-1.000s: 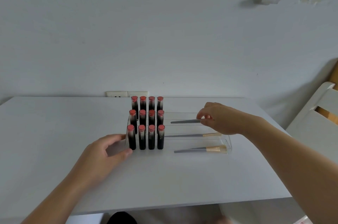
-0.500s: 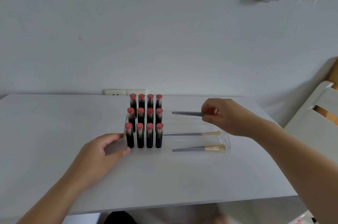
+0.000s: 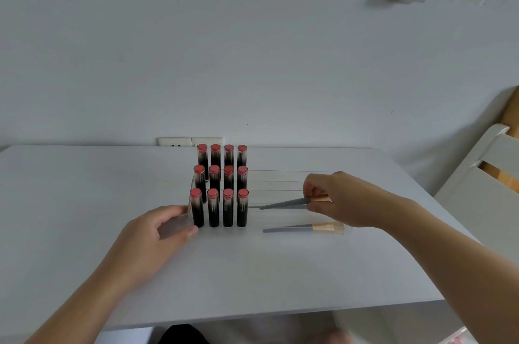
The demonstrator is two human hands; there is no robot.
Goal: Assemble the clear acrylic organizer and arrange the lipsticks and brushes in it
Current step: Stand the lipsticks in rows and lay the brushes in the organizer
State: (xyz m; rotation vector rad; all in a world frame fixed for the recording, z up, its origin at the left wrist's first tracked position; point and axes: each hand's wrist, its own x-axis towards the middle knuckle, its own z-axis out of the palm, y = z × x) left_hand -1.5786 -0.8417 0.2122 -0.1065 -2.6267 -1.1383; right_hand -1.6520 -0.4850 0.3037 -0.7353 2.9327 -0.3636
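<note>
A clear stepped acrylic organizer point(image 3: 280, 171) stands on the white table point(image 3: 280, 273). Black lipsticks with red tops point(image 3: 228, 211) fill its left side in three rows. One grey and gold brush point(image 3: 303, 228) lies in the front tier on the right. My right hand point(image 3: 345, 200) pinches a second brush point(image 3: 283, 204) by its gold ferrule, slightly tilted over the middle tier. Just below it, another grey handle tip point(image 3: 252, 207) shows in that tier. My left hand point(image 3: 157, 228) rests on the table, with fingers and thumb against the organizer's left wall.
A white chair point(image 3: 491, 175) stands to the right of the table. A wall socket point(image 3: 191, 142) sits behind the table's far edge. The table's front edge runs close below my forearms.
My right hand lifted the brush from the back tier and brought it forward and down to the middle tier. My left hand stayed at the organizer's left side.
</note>
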